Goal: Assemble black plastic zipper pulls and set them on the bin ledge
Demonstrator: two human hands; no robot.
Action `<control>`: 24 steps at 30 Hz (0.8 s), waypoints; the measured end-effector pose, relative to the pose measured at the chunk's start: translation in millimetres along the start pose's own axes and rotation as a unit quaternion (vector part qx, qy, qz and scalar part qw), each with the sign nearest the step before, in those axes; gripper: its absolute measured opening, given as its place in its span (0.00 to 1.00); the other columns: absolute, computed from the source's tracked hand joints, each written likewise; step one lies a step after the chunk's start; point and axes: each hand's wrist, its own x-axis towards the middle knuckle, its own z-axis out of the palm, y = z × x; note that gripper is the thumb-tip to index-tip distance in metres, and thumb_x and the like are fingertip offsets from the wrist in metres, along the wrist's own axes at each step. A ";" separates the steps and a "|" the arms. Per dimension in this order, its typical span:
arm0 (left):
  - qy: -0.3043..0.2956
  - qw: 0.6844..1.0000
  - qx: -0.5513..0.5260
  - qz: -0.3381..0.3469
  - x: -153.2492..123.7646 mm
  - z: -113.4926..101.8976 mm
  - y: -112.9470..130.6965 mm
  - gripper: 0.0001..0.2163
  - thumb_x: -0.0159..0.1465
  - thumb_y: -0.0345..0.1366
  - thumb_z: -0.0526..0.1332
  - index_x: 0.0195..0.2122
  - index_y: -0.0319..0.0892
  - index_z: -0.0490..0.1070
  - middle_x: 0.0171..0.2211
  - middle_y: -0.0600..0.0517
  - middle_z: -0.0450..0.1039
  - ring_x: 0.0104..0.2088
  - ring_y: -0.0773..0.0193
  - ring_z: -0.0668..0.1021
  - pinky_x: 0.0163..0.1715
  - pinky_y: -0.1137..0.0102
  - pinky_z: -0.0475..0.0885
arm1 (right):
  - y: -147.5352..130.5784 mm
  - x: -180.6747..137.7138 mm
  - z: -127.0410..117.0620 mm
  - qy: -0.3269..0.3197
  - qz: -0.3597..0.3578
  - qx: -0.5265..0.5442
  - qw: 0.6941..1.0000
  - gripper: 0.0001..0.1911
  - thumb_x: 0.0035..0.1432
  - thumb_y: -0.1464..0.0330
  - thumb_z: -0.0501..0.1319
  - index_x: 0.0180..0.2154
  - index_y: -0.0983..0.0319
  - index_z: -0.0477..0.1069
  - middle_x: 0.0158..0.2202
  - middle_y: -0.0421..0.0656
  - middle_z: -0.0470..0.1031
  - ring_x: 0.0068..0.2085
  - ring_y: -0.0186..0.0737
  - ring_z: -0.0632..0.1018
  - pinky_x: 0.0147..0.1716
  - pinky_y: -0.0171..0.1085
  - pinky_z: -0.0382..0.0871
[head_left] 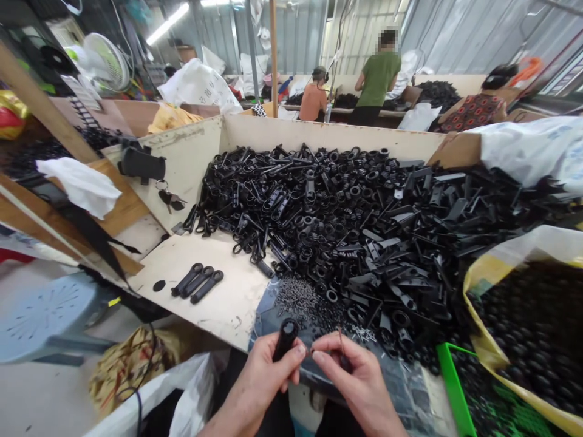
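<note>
My left hand (259, 376) is closed around a black plastic handle-like part (285, 340), its ring-shaped end pointing up and away from me. Close beside it, my right hand (359, 379) pinches thumb and fingertip together near the part's side; whatever is in that pinch is too small to name. A thin reddish-brown rod (340, 340) with a dark end shows among the right fingers. Just beyond both hands, small metal screws (296, 297) lie heaped on a dark mat (268, 309). Three similar black handles (198, 282) rest side by side on the board at left.
A large pile of black plastic parts (319, 200) fills the walled bench. At right stand a yellow-edged sack (478, 303) of black round pieces and a green crate (455, 388). A blue stool (45, 315) is at left. Several people work farther back.
</note>
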 end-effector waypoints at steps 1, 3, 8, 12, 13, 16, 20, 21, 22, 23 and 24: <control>0.000 1.000 0.002 0.001 -0.2 -0.2 -0.4 0.19 0.60 0.52 0.67 0.34 0.38 0.74 0.19 0.57 0.66 0.21 0.71 0.63 0.21 0.75 0.56 | -0.4 0.1 0.1 -0.004 -0.019 -0.013 1.000 0.14 0.59 0.55 0.68 0.31 0.59 0.82 0.28 0.41 0.79 0.25 0.35 0.71 0.25 0.32 0.65; -0.001 1.000 0.006 0.000 -0.5 -0.8 -1.3 0.18 0.60 0.51 0.67 0.34 0.38 0.74 0.19 0.58 0.65 0.21 0.71 0.63 0.21 0.75 0.56 | 0.0 -0.5 0.9 -0.011 -0.047 -0.028 0.998 0.12 0.61 0.57 0.67 0.32 0.58 0.82 0.28 0.41 0.79 0.25 0.35 0.71 0.25 0.31 0.64; 0.001 1.000 0.019 -0.003 -1.8 -1.5 -4.6 0.19 0.60 0.52 0.67 0.34 0.38 0.74 0.19 0.57 0.65 0.21 0.70 0.64 0.21 0.75 0.56 | 5.2 -3.1 3.8 -0.017 -0.073 -0.038 0.996 0.09 0.63 0.62 0.66 0.32 0.57 0.81 0.29 0.40 0.79 0.26 0.35 0.72 0.26 0.31 0.64; 0.001 1.000 0.018 -0.007 -2.2 -1.6 -7.9 0.20 0.60 0.53 0.67 0.34 0.38 0.74 0.18 0.58 0.66 0.20 0.71 0.62 0.21 0.75 0.55 | 6.0 -3.2 4.4 -0.024 -0.093 -0.044 0.994 0.07 0.63 0.64 0.66 0.33 0.57 0.81 0.29 0.40 0.78 0.26 0.35 0.73 0.25 0.31 0.64; 0.000 1.000 0.017 -0.009 -2.4 -1.5 -8.2 0.20 0.60 0.53 0.67 0.33 0.38 0.74 0.18 0.58 0.65 0.20 0.71 0.61 0.21 0.75 0.54 | 5.3 -3.5 4.3 -0.025 -0.100 -0.045 0.994 0.07 0.63 0.64 0.66 0.33 0.57 0.81 0.29 0.41 0.78 0.26 0.35 0.73 0.25 0.31 0.64; 0.000 1.000 0.014 -0.013 -4.0 -0.4 -7.1 0.20 0.60 0.53 0.67 0.32 0.38 0.73 0.17 0.59 0.63 0.20 0.71 0.60 0.21 0.74 0.53 | 2.4 -5.5 3.9 -0.026 -0.101 -0.046 0.993 0.07 0.63 0.64 0.66 0.33 0.57 0.82 0.30 0.42 0.79 0.27 0.36 0.74 0.25 0.32 0.65; 0.006 1.000 0.006 -0.020 -6.3 1.5 -4.2 0.19 0.59 0.53 0.67 0.32 0.39 0.72 0.17 0.60 0.61 0.20 0.71 0.60 0.21 0.74 0.53 | 2.4 -8.0 3.1 -0.014 -0.072 -0.032 0.997 0.08 0.62 0.62 0.67 0.34 0.57 0.83 0.31 0.43 0.81 0.29 0.40 0.78 0.26 0.33 0.68; 0.009 1.000 0.006 -0.024 -6.5 1.8 -4.1 0.19 0.59 0.53 0.67 0.32 0.39 0.72 0.17 0.60 0.61 0.20 0.71 0.61 0.21 0.74 0.53 | 3.3 -8.2 2.9 -0.012 -0.069 -0.026 0.997 0.08 0.62 0.62 0.67 0.34 0.56 0.83 0.31 0.44 0.81 0.29 0.41 0.79 0.26 0.33 0.69; 0.012 1.000 0.008 -0.026 -6.5 2.1 -4.2 0.19 0.59 0.53 0.67 0.32 0.39 0.72 0.18 0.60 0.61 0.20 0.70 0.61 0.21 0.74 0.53 | 4.2 -8.3 2.9 -0.010 -0.068 -0.023 0.997 0.08 0.62 0.61 0.68 0.34 0.56 0.83 0.32 0.44 0.82 0.30 0.41 0.79 0.26 0.34 0.69; 0.013 0.999 0.010 -0.029 -6.4 2.3 -4.6 0.19 0.59 0.53 0.67 0.33 0.39 0.72 0.18 0.60 0.62 0.21 0.70 0.61 0.21 0.74 0.53 | 5.0 -8.1 3.0 -0.009 -0.069 -0.022 0.997 0.08 0.62 0.61 0.67 0.34 0.56 0.83 0.32 0.44 0.82 0.30 0.41 0.80 0.27 0.34 0.70; 0.015 0.999 0.011 -0.031 -6.1 2.4 -5.1 0.19 0.59 0.53 0.67 0.33 0.39 0.73 0.18 0.60 0.62 0.21 0.70 0.62 0.21 0.74 0.53 | 5.5 -8.0 3.3 -0.008 -0.072 -0.022 0.997 0.07 0.62 0.62 0.67 0.34 0.56 0.83 0.32 0.44 0.82 0.31 0.42 0.80 0.27 0.34 0.71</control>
